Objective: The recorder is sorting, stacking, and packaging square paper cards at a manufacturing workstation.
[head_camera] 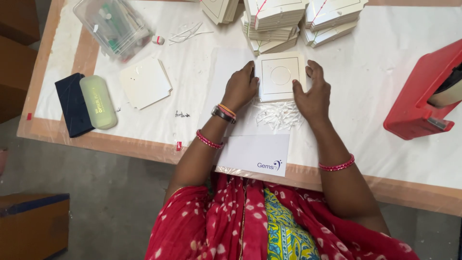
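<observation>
A cream square card stack (280, 76) with a die-cut circle in its middle lies on the white table (192, 110) in front of me. My left hand (240, 88) presses against its left edge, fingers curled. My right hand (314, 92) holds its right edge, fingers spread along the side. Just below the stack sits a small heap of thin white paper scraps (279, 115). Both wrists wear pink bangles; the left also has a watch.
Bundled stacks of similar cards (284, 21) stand at the table's far edge. A loose pile of cards (144, 83) lies at left, beside a green case (98, 101) and dark pouch (72, 104). A clear plastic box (114, 26) is far left; a red tape dispenser (426, 96) at right; a white card (255, 154) near me.
</observation>
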